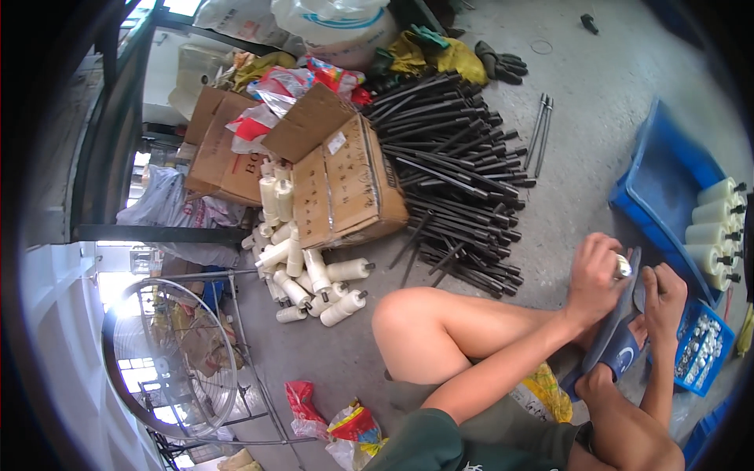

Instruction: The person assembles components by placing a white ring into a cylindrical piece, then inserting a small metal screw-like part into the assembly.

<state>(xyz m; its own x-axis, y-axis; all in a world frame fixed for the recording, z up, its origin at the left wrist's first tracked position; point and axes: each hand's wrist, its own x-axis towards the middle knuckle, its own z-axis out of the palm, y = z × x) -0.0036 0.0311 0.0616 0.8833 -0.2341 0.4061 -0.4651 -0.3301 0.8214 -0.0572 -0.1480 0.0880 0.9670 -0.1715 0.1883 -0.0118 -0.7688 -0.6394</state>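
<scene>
Cream-white, round-ended cylinder (623,268), mostly hidden by the hand around it, sits in the left hand (594,271), close above a dark, flat rubbery sandal sole (614,320). The left fingers are wrapped closed about it; the right hand (664,292), just beyond the sole, has its fingers curled in, and I cannot tell what, if anything, they pinch. A firm, even grip would suit so smooth a surface, with the exposed end kept clear of the sole and both wrists steady. Similar smooth, pale cylinders (711,212) with dark stubs lie in a blue plastic crate (667,165); small shiny metal parts (700,349) fill a blue tray (691,385), and slim black rods (459,161) lie heaped on grey concrete (585,157).
</scene>
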